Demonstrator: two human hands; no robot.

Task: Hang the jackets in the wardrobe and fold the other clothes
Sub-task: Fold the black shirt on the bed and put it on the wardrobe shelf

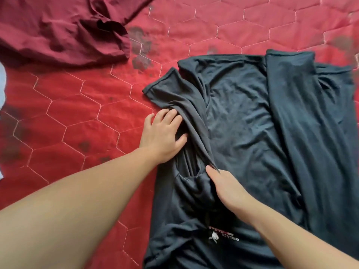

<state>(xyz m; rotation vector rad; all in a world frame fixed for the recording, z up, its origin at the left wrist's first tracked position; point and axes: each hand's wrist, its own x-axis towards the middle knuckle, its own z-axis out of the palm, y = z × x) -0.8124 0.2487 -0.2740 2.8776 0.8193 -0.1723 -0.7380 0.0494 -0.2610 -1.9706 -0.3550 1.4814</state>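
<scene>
A dark grey t-shirt [242, 117] lies spread on the red quilted bed cover [77, 113], its right side folded inward and a small white print near the bottom edge of the view. My left hand [163, 136] grips the bunched fabric at the shirt's left sleeve, fingers curled into the folds. My right hand [225, 185] pinches a ridge of the same fabric lower down, by the crumpled left side. A maroon garment [58, 30] lies crumpled at the top left, apart from both hands.
The red cover with hexagon stitching and dark flower prints fills the view. A pale blue-white cloth [2, 84] shows at the left edge.
</scene>
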